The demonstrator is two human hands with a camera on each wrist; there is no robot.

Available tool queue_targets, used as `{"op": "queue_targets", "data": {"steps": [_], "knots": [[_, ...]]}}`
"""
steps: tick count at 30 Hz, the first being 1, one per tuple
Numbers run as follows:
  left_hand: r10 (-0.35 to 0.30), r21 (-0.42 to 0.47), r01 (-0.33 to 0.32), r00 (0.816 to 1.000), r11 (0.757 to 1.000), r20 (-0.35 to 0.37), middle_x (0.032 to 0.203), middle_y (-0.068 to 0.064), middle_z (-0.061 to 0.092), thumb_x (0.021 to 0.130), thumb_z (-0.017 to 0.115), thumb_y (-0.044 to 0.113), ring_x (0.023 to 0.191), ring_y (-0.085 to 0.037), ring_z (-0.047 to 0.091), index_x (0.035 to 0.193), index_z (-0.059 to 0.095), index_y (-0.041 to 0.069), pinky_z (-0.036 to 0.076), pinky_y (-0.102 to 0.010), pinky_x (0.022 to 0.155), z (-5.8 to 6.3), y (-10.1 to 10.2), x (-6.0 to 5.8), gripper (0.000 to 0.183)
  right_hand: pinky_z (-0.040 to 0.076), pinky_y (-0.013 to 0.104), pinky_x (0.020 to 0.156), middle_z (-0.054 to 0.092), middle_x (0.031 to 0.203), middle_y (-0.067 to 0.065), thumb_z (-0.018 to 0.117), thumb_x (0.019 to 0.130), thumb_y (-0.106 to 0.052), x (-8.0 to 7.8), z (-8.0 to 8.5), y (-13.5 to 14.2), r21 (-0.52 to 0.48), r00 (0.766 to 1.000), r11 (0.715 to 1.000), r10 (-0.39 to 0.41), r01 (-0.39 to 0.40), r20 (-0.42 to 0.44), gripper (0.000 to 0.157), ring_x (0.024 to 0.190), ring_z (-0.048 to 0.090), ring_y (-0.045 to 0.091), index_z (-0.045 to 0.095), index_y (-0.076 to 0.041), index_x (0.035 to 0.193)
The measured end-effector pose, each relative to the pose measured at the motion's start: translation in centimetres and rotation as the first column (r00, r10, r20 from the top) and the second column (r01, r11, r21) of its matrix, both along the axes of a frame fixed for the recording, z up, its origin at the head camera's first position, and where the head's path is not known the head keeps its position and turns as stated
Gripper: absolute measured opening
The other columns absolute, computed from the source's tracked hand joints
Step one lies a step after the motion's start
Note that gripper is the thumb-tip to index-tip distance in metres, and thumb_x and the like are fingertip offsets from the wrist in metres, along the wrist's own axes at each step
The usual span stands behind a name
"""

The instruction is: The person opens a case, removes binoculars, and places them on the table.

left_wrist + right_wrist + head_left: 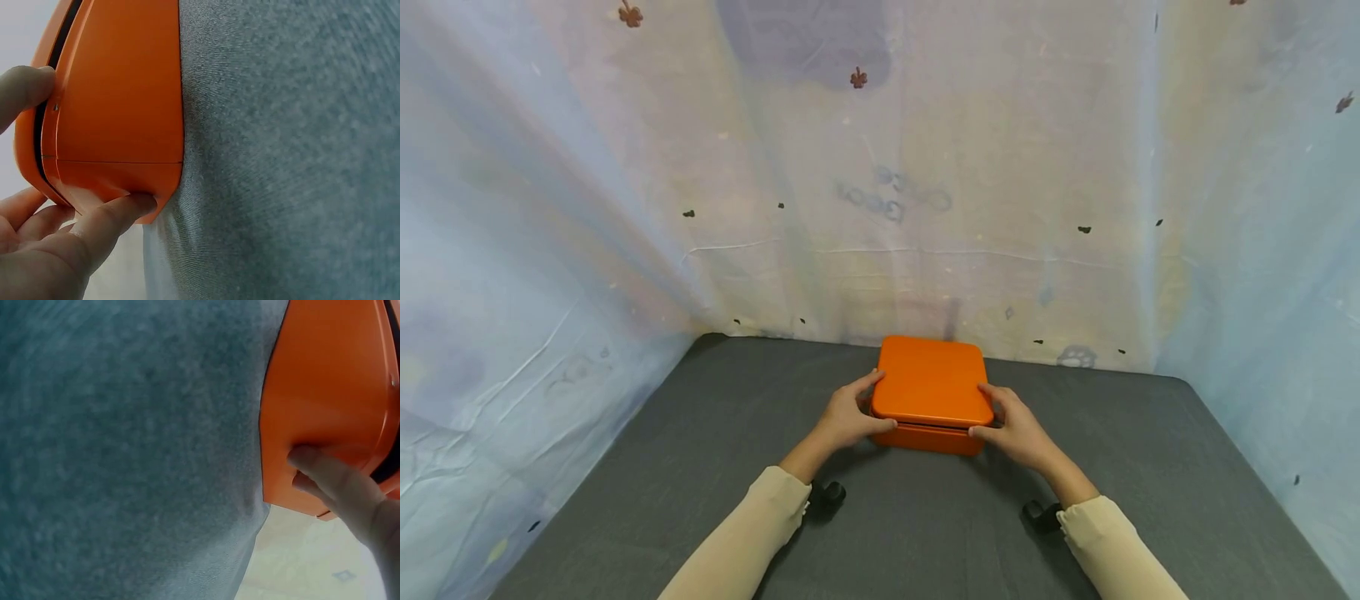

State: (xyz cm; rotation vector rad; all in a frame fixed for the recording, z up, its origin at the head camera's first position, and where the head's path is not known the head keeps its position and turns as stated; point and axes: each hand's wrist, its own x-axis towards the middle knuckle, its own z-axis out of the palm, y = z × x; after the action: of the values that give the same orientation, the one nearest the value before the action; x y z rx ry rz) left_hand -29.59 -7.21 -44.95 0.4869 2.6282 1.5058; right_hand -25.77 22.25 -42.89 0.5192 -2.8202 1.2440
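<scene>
An orange lidded box [928,437] sits near the back of the grey table, its smooth lid [932,379] on top. Along the front a dark gap [40,134] runs between lid and base. My left hand [847,417] grips the box's left side, thumb at the front corner by the gap and fingers along the side. On the opposite side my right hand [1018,433] holds it likewise, thumb at the front right corner. In the right wrist view, fingertips [306,456] press on the orange side wall [325,381]. The box's inside is hidden.
The box stands on a grey cloth-covered table [925,533], close to its back edge. A pale patterned curtain [925,167] hangs behind the table and along both sides. Black wrist straps [827,497] show below the cream sleeves [745,533].
</scene>
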Motion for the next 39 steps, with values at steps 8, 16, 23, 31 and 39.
{"op": "queue_targets", "data": {"steps": [8, 16, 23, 31, 39], "knots": [[0.028, -0.009, -0.028, 0.999, 1.0, -0.026, 0.14, 0.009, 0.03, 0.061, 0.076, 0.044, 0.12, -0.024, 0.043, 0.133, 0.035, 0.032, 0.043, -0.042, 0.091, -0.1, 0.1, 0.1, 0.084, 0.047, 0.039, 0.083, 0.034, 0.134, 0.011, 0.068, 0.073, -0.038, 0.0, -0.1, -0.3, -0.014, 0.999, 0.999, -0.034, 0.034, 0.016, 0.077, 0.112, 0.045, 0.028, 0.032, -0.012, 0.136], [0.026, -0.016, -0.027, 0.997, 1.0, -0.072, 0.137, 0.009, 0.036, 0.059, 0.074, 0.05, 0.12, -0.018, 0.042, 0.133, 0.036, 0.031, 0.038, -0.043, 0.095, -0.3, 0.0, 0.0, 0.086, 0.047, 0.04, 0.084, 0.032, 0.136, 0.01, 0.07, 0.073, -0.032, 0.0, -0.1, -0.4, -0.071, 0.999, 0.997, -0.038, 0.038, 0.011, 0.076, 0.118, 0.04, 0.027, 0.032, -0.011, 0.135], [0.01, -0.004, -0.01, 0.996, 1.0, -0.09, 0.138, 0.011, 0.034, 0.062, 0.071, 0.053, 0.124, -0.019, 0.037, 0.133, 0.035, 0.033, 0.038, -0.045, 0.095, -0.2, -0.3, -0.3, 0.082, 0.043, 0.044, 0.09, 0.031, 0.137, 0.009, 0.07, 0.073, -0.031, 0.0, 0.2, -0.4, -0.059, 0.999, 0.997, -0.049, 0.05, 0.004, 0.074, 0.12, 0.038, 0.028, 0.034, -0.013, 0.135], [0.01, 0.048, -0.003, 0.989, 0.999, -0.147, 0.138, 0.006, 0.036, 0.066, 0.07, 0.047, 0.123, -0.017, 0.039, 0.133, 0.038, 0.026, 0.038, -0.045, 0.095, 0.2, -0.2, -0.2, 0.078, 0.036, 0.048, 0.096, 0.03, 0.138, 0.011, 0.07, 0.073, -0.03, -0.1, 0.8, -0.4, -0.117, 1.0, 0.993, -0.023, 0.02, -0.021, 0.074, 0.124, 0.033, 0.03, 0.033, -0.01, 0.135], [-0.032, 0.156, 0.056, 0.988, 0.986, -0.154, 0.14, -0.01, 0.032, 0.071, 0.072, 0.023, 0.123, -0.03, 0.038, 0.133, 0.038, 0.009, 0.038, -0.051, 0.092, 3.6, -0.2, 1.7, 0.071, 0.038, 0.046, 0.094, 0.032, 0.136, 0.013, 0.071, 0.072, -0.028, -0.3, 1.6, -0.4, -0.109, 0.996, 0.994, -0.03, 0.021, -0.083, 0.072, 0.122, 0.035, 0.03, 0.037, -0.009, 0.133]]}}
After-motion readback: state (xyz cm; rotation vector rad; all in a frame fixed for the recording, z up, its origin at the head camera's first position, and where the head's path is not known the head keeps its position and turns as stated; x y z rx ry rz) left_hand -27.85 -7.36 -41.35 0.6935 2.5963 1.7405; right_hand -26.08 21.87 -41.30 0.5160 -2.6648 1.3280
